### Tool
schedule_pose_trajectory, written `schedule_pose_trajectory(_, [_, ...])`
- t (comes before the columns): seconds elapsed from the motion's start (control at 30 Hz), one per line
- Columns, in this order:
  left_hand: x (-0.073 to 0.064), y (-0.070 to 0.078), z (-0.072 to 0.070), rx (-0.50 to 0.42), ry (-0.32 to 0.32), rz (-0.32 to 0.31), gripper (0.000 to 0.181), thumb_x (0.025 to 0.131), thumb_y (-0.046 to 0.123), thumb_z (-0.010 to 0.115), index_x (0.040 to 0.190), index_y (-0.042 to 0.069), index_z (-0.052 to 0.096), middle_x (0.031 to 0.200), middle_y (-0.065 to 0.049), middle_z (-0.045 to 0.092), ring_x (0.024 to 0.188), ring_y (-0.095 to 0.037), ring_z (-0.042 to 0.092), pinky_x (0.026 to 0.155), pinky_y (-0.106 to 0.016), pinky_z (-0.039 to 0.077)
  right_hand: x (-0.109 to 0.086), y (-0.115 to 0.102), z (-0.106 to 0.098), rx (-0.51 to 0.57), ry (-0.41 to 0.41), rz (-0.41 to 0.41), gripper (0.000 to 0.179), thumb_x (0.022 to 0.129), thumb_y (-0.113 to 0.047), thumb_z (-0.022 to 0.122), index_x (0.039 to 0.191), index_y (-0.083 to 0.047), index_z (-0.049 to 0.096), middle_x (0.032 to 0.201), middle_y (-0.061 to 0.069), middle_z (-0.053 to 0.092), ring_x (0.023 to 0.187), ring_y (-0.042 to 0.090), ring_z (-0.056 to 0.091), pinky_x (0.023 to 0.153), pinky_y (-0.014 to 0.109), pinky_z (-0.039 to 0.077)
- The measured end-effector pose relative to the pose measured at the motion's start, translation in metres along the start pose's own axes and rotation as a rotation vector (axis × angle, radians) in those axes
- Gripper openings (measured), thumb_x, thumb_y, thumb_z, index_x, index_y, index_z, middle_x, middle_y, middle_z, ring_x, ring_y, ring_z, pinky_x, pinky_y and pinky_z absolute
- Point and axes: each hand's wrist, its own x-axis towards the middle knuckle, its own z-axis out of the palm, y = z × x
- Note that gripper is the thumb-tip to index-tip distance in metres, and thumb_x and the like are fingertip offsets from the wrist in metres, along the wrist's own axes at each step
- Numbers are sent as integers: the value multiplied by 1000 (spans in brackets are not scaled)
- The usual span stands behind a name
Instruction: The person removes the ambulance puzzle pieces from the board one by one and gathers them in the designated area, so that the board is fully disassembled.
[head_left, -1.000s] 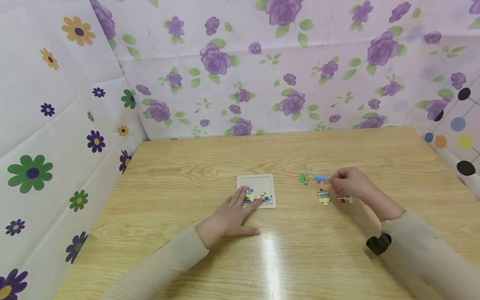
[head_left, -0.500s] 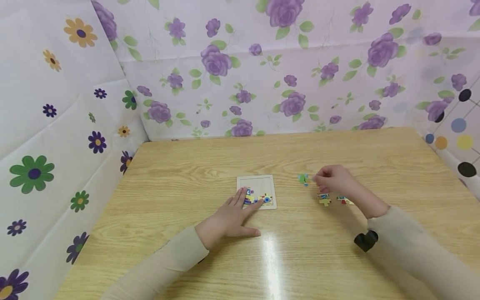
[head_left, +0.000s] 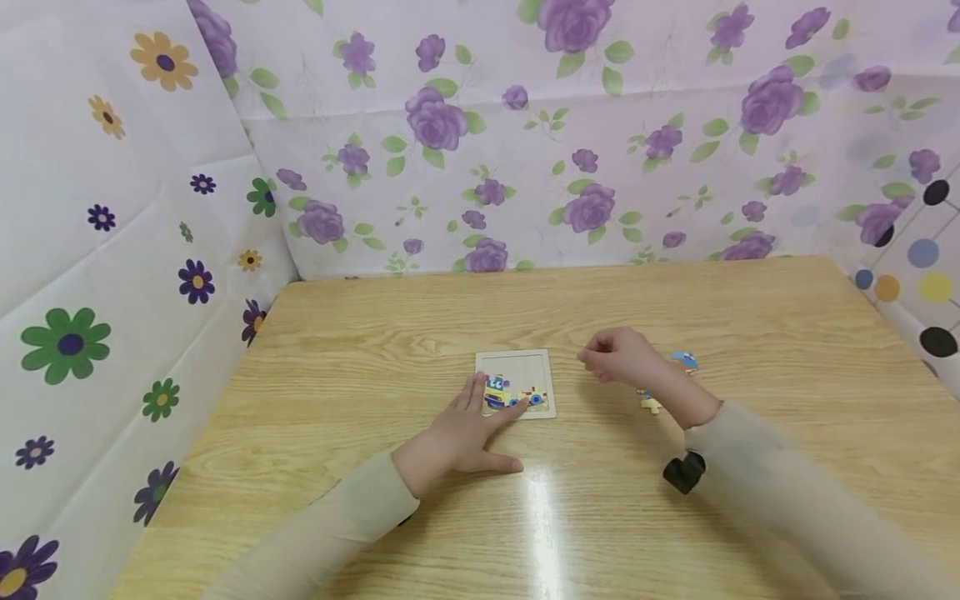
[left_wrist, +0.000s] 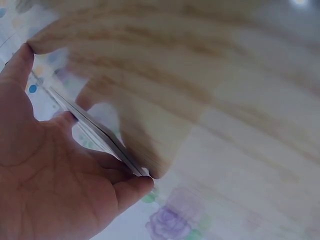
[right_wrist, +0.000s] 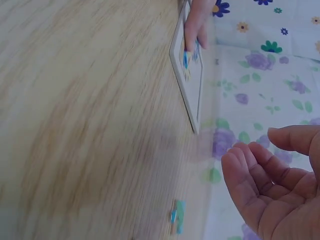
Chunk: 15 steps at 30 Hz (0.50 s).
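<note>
Left hand, fingers spread wide, rests on the puzzle frame, flat on the counter; uneven pressure could shift the fitted pieces. Right hand, farther out, fingers curled, thumb gap narrow, nothing visibly held; a low sweep could knock the green piece nearby. Count, near to far: hands, two; puzzle frame, one; visible loose pieces, three: yellow piece, green piece, blue piece

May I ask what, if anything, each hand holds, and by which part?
Nothing is held: the left hand rests on the puzzle tray; the right hand appears empty.
</note>
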Motion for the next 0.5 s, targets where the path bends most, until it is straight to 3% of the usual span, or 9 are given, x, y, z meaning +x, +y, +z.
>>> schedule_pose_trajectory(0.27, [1, -1, 2, -6, 1, -4, 85, 81, 71, 53, 151, 43, 13, 154, -31, -5, 145, -41, -5, 116, -51, 15, 19, -12, 24, 4, -15, -63, 27, 96, -21, 55, 100, 5, 65, 96, 20, 67, 90, 32, 66, 76, 37, 57])
schedule_pose_trajectory(0.5, [2, -1, 3, 34, 12, 4, 84, 82, 72, 51, 151, 42, 14, 154, -31, -4, 145, -41, -4, 117, -50, 15, 31, -23, 43, -4, -33, -133, 25, 95, -20, 56, 99, 2, 67, 96, 16, 70, 89, 27, 66, 75, 32, 55])
